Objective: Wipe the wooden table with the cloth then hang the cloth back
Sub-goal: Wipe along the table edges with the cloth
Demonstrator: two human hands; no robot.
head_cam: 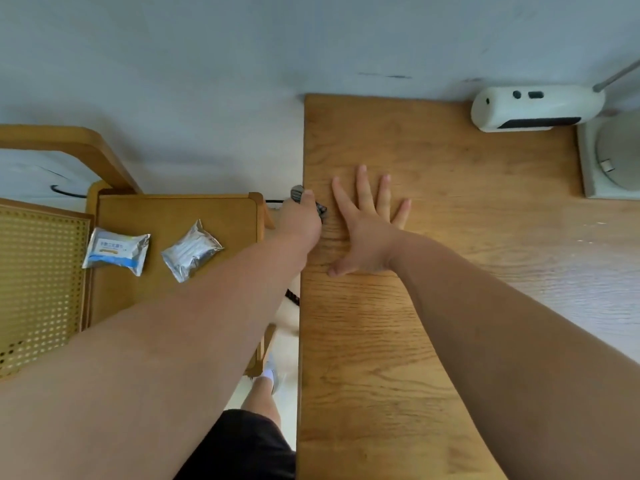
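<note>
The wooden table (433, 306) fills the right half of the view, its left edge running down the middle. My right hand (367, 230) lies flat on the tabletop near that edge, fingers spread and straight. My left hand (301, 220) reaches over the table's left edge and grips a small dark grey patterned cloth (297, 194), most of which is hidden under the fingers. A bit more of the cloth shows at the hand's right side.
A white cylindrical device (533, 107) lies at the table's far right, beside a grey lamp base (613, 161). Left of the table stands a wooden chair (173, 289) with two foil packets (117, 251) on its seat. A dark cable runs between chair and table.
</note>
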